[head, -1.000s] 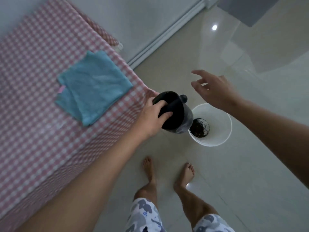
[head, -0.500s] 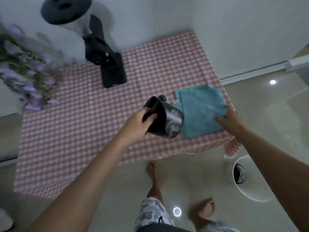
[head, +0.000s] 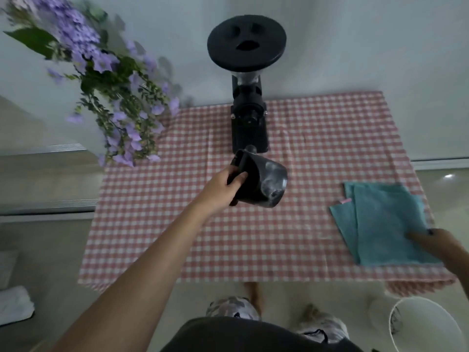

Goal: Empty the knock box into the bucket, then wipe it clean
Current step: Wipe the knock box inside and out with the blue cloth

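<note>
Gripping the black knock box (head: 256, 180) by its rim, the left hand (head: 220, 190) holds it tilted in the air above the middle of the pink checked tablecloth (head: 177, 224), thumb over the edge and the other fingers hidden behind the box's wall. The box's inside cannot be seen; only its glossy, smeared underside faces the camera. Just behind it stands a black grinder (head: 248, 118), its base partly covered by the box. Far to the right, the right hand (head: 436, 246) lies on the near corner of the folded teal cloth (head: 385, 224), fingers flat and spread upon it; the hand is blurred and cut off by the frame edge, so whether it pinches the cloth cannot be told. The white bucket (head: 426, 326) stands on the floor at the lower right, half out of the picture, with only a dark smear visible inside its wall. Purple flowers (head: 111, 92) hang blurred at the upper left.
</note>
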